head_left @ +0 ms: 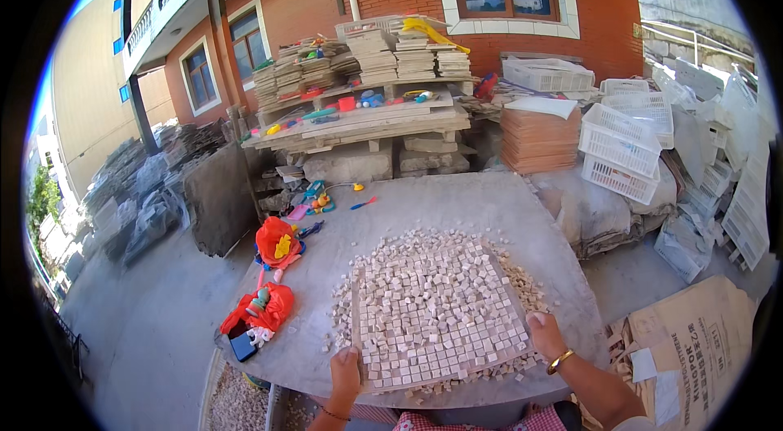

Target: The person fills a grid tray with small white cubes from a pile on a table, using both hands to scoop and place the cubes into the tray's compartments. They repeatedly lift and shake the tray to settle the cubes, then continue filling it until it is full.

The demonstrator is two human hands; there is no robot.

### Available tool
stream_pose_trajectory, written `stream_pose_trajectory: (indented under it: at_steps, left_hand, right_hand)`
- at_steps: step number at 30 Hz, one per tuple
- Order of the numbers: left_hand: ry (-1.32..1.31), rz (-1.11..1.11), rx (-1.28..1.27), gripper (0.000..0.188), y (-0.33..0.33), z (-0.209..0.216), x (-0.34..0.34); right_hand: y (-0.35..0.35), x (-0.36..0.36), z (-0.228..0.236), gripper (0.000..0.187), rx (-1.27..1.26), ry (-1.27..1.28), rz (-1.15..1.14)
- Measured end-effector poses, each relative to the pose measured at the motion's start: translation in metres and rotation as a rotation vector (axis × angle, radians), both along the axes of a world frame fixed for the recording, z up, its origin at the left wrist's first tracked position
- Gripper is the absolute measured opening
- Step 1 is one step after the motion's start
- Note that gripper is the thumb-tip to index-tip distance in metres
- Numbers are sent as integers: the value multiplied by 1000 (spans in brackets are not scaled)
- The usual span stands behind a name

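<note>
A square, shallow tray (514, 301) lies on a heap of small stone cubes on the grey table. Pale mosaic cubes (444, 353) sit in neat rows across its near part. Toward the far side, more cubes are jumbled loosely on top. My left hand (345, 372) is closed on the tray's near left corner, thumb up. At the right edge, my right hand (546, 335) grips the rim with curled fingers, a gold bracelet on that wrist. The undersides of both grips are hidden. Loose cubes (526, 288) spread around the tray.
Red plastic bags (277, 300) with small toys lie along the table's left edge. More toys (318, 198) sit at its far left corner. Beyond stand pallets of stacked tiles (375, 56) and white crates (620, 141). A cardboard sheet (693, 349) lies right; a cube-filled container (236, 402) stands below left.
</note>
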State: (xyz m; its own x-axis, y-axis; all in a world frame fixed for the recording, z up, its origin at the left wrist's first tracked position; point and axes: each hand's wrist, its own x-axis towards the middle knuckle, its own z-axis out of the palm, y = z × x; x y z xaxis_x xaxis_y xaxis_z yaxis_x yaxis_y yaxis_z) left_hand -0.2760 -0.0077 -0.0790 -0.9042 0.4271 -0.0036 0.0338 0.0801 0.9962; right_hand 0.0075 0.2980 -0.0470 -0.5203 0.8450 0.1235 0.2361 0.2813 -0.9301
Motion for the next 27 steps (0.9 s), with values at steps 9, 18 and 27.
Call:
stream_pose_trajectory:
  at_steps: [9, 18, 27]
  left_hand:
    - [16, 15, -7, 26, -74, 73, 140]
    - [-133, 2, -317, 30, -198, 4, 267]
    - [-88, -30, -387, 29, -223, -40, 282]
  right_hand:
    - [-95, 117, 8, 29, 51, 4, -27]
    - [-228, 271, -37, 27, -50, -101, -97]
    - [-254, 289, -41, 24, -119, -116, -74]
